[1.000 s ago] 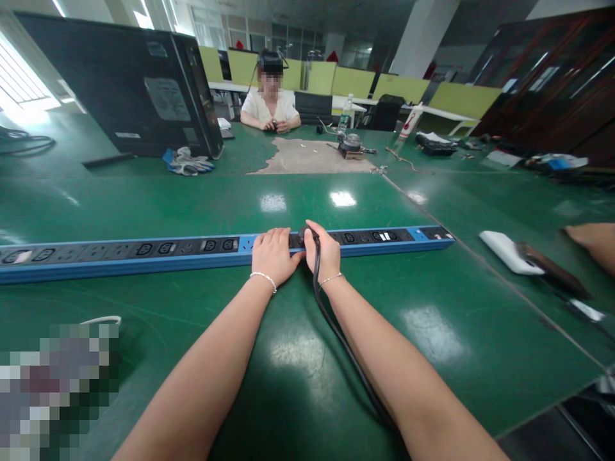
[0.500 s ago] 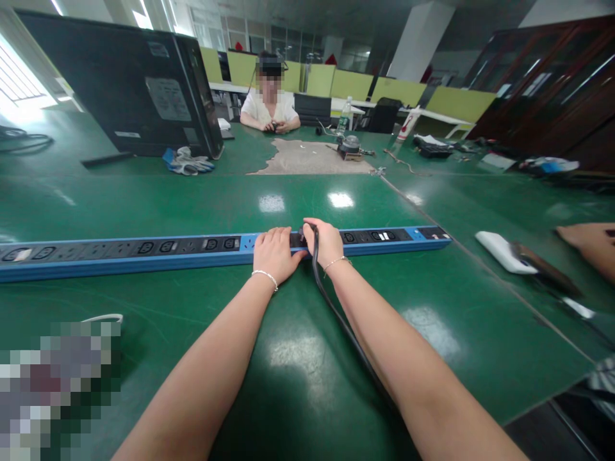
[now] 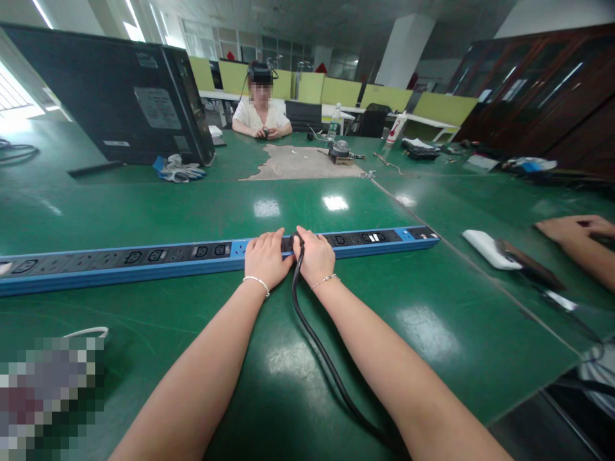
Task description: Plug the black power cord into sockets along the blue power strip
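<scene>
A long blue power strip (image 3: 120, 276) with black and blue sockets lies across the green table. My left hand (image 3: 267, 259) is wrapped over the middle of the strip, fingers on top and thumb along the near side. Just to its right, my right hand (image 3: 316, 257) grips the plug of a black power cord at the sockets. The fingers cover most of the plug, so how far it sits in a socket cannot be seen. From the hand the black cord (image 3: 321, 354) hangs in a curve toward me, passing between my forearms.
A black computer tower (image 3: 144, 102) stands at the back left, with work gloves (image 3: 179, 169) beside it. One person (image 3: 262, 118) sits across the table. Another person's hands (image 3: 576, 232) rest at the right, near a white object (image 3: 490, 250). A bottle (image 3: 334, 121) stands far back.
The view has shifted slightly, so most things sit a little further left. My right hand has turned a little, and the cord now hangs clear of my right forearm. Both hands stay on the strip.
</scene>
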A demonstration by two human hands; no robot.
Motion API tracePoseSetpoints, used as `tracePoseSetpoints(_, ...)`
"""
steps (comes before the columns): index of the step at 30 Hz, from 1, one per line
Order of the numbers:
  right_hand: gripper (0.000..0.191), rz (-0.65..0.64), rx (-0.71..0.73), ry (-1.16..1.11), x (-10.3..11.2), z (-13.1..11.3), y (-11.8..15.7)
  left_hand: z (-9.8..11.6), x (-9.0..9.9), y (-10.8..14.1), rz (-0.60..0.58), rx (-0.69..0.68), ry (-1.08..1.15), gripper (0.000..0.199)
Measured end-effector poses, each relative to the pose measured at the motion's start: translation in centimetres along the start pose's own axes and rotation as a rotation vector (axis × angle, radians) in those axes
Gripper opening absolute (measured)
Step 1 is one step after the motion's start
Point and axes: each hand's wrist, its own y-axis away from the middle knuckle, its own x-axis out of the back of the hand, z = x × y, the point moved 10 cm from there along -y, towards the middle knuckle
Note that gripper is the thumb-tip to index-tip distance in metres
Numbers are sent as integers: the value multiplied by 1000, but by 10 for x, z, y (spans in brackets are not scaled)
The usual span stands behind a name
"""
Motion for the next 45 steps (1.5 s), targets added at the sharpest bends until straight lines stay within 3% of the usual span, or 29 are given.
tracePoseSetpoints(10,37,-198,171,104,2,-18,-15,2,3,1,4,-3,2,53)
tracePoseSetpoints(19,35,-180,252,136,-3,-31,-8,2,3,0,-20,-9,-21,49)
tracePoseSetpoints(26,42,-103,203,46,-7,-19,11,5,6,2,1,-12,-3,52)
tracePoseSetpoints(31,52,-158,186,-97,-12,-4,22,18,3,4,-32,-136,43,58)
tracePoseSetpoints(38,58,-185,204,-92,-15,7,33,16,2,-4,-18,-110,57,38)
tracePoseSetpoints(45,57,-196,191,-80,-14,11,30,17,0,-12,-63,-96,33,35)
